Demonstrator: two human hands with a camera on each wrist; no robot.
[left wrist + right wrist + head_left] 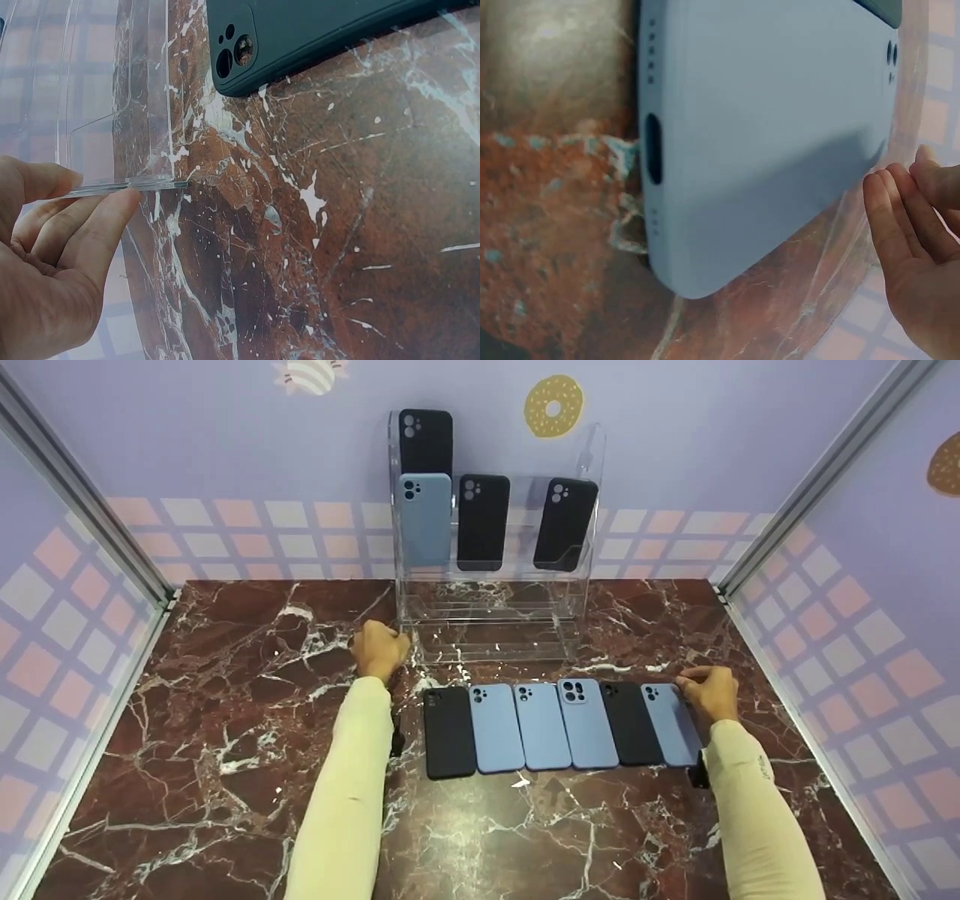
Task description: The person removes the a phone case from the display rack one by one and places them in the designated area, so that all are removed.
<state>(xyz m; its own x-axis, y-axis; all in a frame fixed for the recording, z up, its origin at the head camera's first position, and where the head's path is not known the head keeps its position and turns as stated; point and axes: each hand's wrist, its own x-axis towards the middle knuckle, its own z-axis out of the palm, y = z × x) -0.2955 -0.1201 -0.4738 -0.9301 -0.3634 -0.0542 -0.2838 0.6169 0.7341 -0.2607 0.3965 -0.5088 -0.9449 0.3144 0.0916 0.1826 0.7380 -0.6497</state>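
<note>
My left hand (pixel 380 649) pinches the lower left side edge of a clear display stand (pixel 495 652), between thumb and fingers in the left wrist view. My right hand (pixel 712 691) is at the upper right corner of a light blue phone case (pixel 670 725), the last in a row. In the right wrist view its fingertips (pixel 874 184) are right at that case's edge, fingers nearly straight. The row also holds a black case (pixel 450 733) at the left end, a blue one (pixel 587 724) with a larger camera cutout, and several others lying flat, camera cutouts toward the stand.
On the stand lean a black case (pixel 426 439) on the upper tier, and below it a blue case (pixel 425 519) and black cases (pixel 483 521) (pixel 566 523). Patterned panels (pixel 255 450) enclose the dark red marbled table (pixel 225 697) at the back and sides.
</note>
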